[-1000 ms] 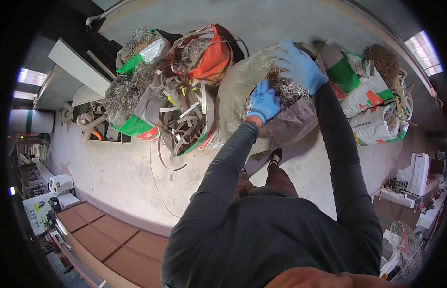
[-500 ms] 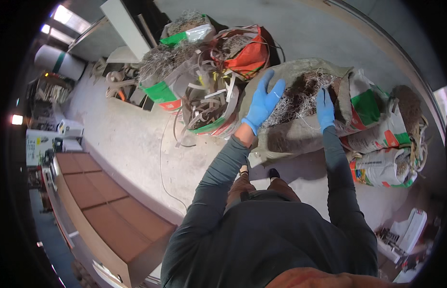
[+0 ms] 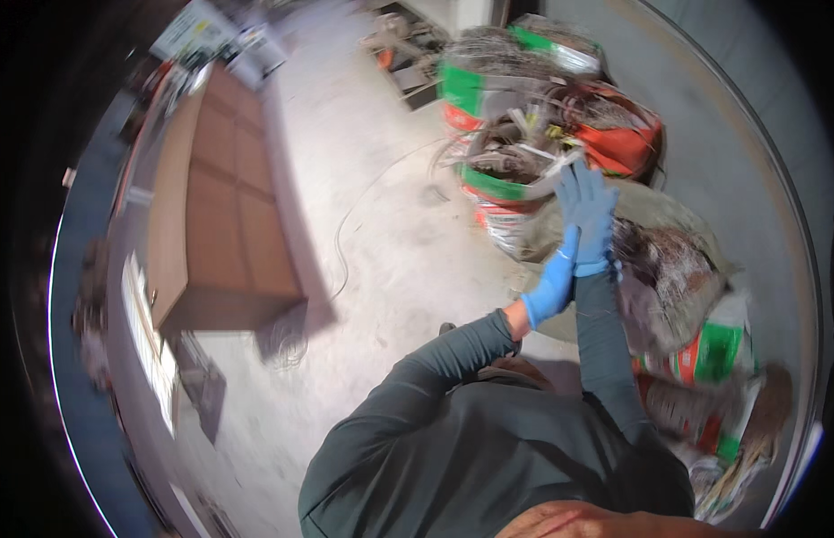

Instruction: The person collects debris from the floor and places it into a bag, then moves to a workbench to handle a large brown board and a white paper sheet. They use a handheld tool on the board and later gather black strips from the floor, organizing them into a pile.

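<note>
Both my hands wear blue gloves and are brought together over the sacks. My right hand (image 3: 591, 220) is open, its fingers stretched upward, with nothing seen in it. My left hand (image 3: 549, 291) lies against the right one near its wrist, fingers straight and pointing up; motion blurs where they touch. Behind and right of the hands is the large greyish sack (image 3: 654, 300), its mouth showing a tangle of thin wire (image 3: 681, 260). Just beyond my right fingertips stands an open sack of strips (image 3: 497, 184), grey and white, with a green and red side.
A red-orange bag (image 3: 623, 143) and further wire-filled sacks (image 3: 493, 54) stand at the far right. More white, green and red sacks (image 3: 686, 417) lie at right. A long brown cabinet (image 3: 220, 188) occupies the left, and a thin cable (image 3: 343, 238) runs across the concrete floor.
My view has swung left, so the sacks sit farther right. My hands, apart over the wire-filled sack before, have come together, the left now against the right.
</note>
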`<state>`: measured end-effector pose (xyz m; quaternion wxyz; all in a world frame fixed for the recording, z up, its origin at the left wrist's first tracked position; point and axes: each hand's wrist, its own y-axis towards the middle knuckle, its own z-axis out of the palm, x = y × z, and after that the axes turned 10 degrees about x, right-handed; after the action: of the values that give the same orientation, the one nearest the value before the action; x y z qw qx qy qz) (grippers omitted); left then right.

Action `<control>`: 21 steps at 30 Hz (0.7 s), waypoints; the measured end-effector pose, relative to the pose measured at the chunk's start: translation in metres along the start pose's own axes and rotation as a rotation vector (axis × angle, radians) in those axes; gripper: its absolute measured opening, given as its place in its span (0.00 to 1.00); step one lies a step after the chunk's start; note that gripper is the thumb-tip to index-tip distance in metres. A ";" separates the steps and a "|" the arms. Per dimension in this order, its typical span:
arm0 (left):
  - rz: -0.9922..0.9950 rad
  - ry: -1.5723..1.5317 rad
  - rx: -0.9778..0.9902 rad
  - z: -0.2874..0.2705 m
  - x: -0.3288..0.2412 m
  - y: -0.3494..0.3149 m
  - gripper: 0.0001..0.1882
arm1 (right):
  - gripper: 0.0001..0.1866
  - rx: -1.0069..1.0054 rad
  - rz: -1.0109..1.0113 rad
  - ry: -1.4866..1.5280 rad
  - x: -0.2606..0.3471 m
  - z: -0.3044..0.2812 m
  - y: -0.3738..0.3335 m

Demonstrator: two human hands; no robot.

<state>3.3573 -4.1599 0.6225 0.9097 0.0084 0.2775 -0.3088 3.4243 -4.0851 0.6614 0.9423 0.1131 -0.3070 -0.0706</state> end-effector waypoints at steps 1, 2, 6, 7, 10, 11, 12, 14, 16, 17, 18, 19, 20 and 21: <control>-0.007 0.151 -0.173 -0.010 -0.005 -0.005 0.34 | 0.38 0.055 0.036 -0.025 -0.014 0.009 0.000; 0.140 0.585 -0.104 -0.025 -0.014 -0.018 0.33 | 0.38 0.089 0.079 -0.053 -0.027 0.019 -0.002; 0.451 1.548 -0.252 -0.068 -0.044 -0.097 0.29 | 0.35 0.295 0.161 -0.245 -0.088 0.069 -0.021; 0.419 1.555 -0.256 -0.075 -0.051 -0.117 0.29 | 0.35 0.344 0.238 -0.195 -0.105 0.080 -0.027; 0.381 1.330 -0.483 -0.082 -0.080 -0.193 0.26 | 0.32 0.367 0.521 0.019 -0.164 0.129 -0.057; 0.382 1.283 -0.536 -0.084 -0.090 -0.227 0.28 | 0.31 0.348 0.613 0.128 -0.186 0.149 -0.076; 0.368 1.287 -0.579 -0.087 -0.099 -0.260 0.32 | 0.30 0.299 0.707 0.217 -0.205 0.166 -0.095; 0.334 1.200 -0.578 -0.093 -0.113 -0.328 0.37 | 0.27 0.279 0.847 0.316 -0.238 0.198 -0.141; 0.202 0.936 -0.583 -0.096 -0.119 -0.398 0.39 | 0.27 0.254 0.966 0.274 -0.273 0.231 -0.193; 0.140 0.805 -0.599 -0.099 -0.122 -0.433 0.40 | 0.27 0.240 1.019 0.256 -0.290 0.249 -0.224; 0.092 0.719 -0.626 -0.100 -0.124 -0.465 0.41 | 0.27 0.293 1.046 0.211 -0.304 0.265 -0.254; 0.045 0.621 -0.651 -0.102 -0.121 -0.498 0.42 | 0.27 0.326 1.095 0.189 -0.317 0.278 -0.283; 0.098 0.638 -0.648 -0.105 -0.116 -0.530 0.41 | 0.27 0.339 1.149 0.154 -0.330 0.291 -0.310; 0.091 0.539 -0.690 -0.109 -0.113 -0.556 0.40 | 0.27 0.345 1.205 0.139 -0.343 0.305 -0.335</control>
<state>2.9135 -4.5266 0.6748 0.7670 -0.2036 0.5911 -0.1442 2.9461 -4.3907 0.6223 0.8025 0.0748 -0.2619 0.5308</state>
